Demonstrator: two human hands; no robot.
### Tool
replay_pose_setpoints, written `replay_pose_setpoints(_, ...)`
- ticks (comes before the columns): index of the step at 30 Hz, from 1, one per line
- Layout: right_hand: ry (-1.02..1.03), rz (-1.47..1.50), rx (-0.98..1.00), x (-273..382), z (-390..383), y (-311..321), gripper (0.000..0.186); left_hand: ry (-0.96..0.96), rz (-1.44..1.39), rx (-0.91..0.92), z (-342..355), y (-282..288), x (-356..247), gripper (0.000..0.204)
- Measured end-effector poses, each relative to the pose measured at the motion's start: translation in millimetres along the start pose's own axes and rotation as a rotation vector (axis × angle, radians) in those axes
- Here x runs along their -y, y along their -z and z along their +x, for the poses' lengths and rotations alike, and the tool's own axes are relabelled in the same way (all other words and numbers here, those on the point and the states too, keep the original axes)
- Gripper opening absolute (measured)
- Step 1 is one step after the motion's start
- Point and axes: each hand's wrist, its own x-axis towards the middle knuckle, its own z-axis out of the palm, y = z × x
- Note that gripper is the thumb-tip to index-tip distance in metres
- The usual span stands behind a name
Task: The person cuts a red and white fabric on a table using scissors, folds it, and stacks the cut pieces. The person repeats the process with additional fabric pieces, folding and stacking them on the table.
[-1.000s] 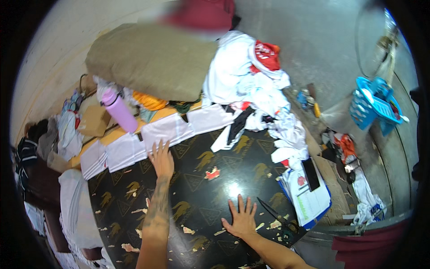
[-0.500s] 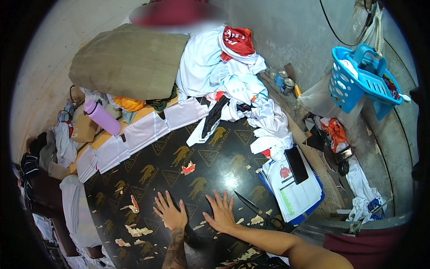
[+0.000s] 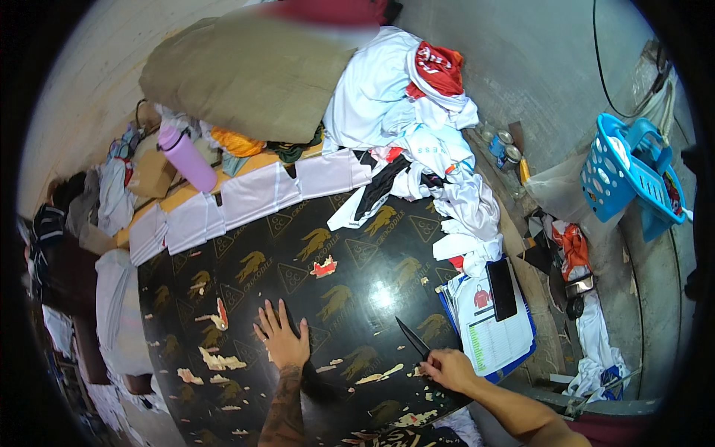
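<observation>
My left hand (image 3: 284, 335) lies flat on the dark printed tabletop (image 3: 350, 313), fingers spread, holding nothing. To its right, my right hand (image 3: 447, 370) is closed around the handles of a pair of scissors (image 3: 412, 337). The dark blades point away from me and to the left, low over the table. My fingers hide most of the handles. Just beyond the right hand sits a blue folder with printed sheets (image 3: 484, 343), and a black phone (image 3: 501, 290) rests on them.
Folded white fabric pieces (image 3: 261, 195) line the far left edge near a purple bottle (image 3: 188, 160). White garments (image 3: 398, 104) heap at the back right. A blue basket (image 3: 633, 164) hangs at the right. Peeled patches (image 3: 222, 359) mark the tabletop.
My right hand has moved right from lying flat on the table and taken hold of the scissors. My left hand stays flat. The view has shifted slightly.
</observation>
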Motion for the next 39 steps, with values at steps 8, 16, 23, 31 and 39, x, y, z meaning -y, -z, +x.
replay_pose_setpoints(8, 0.169, 0.045, -0.238, 40.9, 85.9, 9.6, 0.023, -0.016, -0.012, -0.036, -0.8, -4.6, 5.8, 0.077)
replay_pose_setpoints(16, 0.611, -0.239, -0.696, 119.2, 320.2, 8.3, 0.029, 0.024, -0.035, 0.045, 0.9, 4.9, -0.5, 0.079)
replay_pose_setpoints(23, 0.328, -0.924, -0.605, 9.4, 408.4, 135.2, 0.033, 0.034, -0.030, 0.066, 6.5, 11.6, -3.7, 0.082)
replay_pose_setpoints(31, 0.376, -1.145, -0.642, -43.0, 425.9, 170.2, 0.026, 0.033, -0.008, 0.064, 6.3, 6.8, -2.1, 0.082)
replay_pose_setpoints(39, 0.455, -0.779, -0.504, -5.7, 282.2, 106.6, 0.053, 0.045, -0.035, 0.069, 4.9, 12.5, -4.4, 0.079)
